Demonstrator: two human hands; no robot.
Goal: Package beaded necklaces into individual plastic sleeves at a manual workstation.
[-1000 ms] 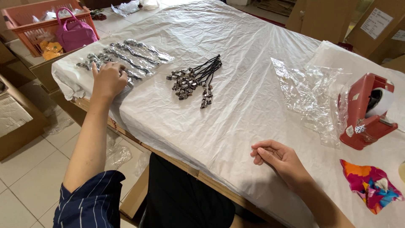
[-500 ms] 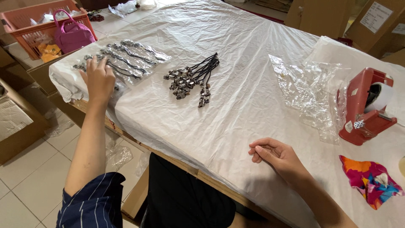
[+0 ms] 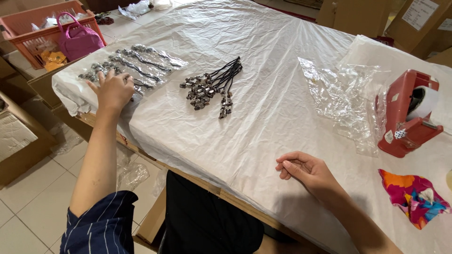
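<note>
left hand point(image 3: 113, 91) flat, arm outstretched — right hand point(image 3: 306, 170) loosely curled.

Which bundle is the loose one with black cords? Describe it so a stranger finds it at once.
Start at the table covered in white plastic sheet. Near its middle, between the left hand and the red tape dispenser, lies the bundle of black cords with metal charms. Unlike the bagged pieces in clear sleeves under that hand, it lies bare, cords fanned toward the far side.

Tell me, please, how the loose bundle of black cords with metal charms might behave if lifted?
The bundle of cords is probably floppy: its thin strands lie limp and fanned out. The charm ends would likely dangle and tangle. On the smooth plastic sheet it may slide easily.
</note>
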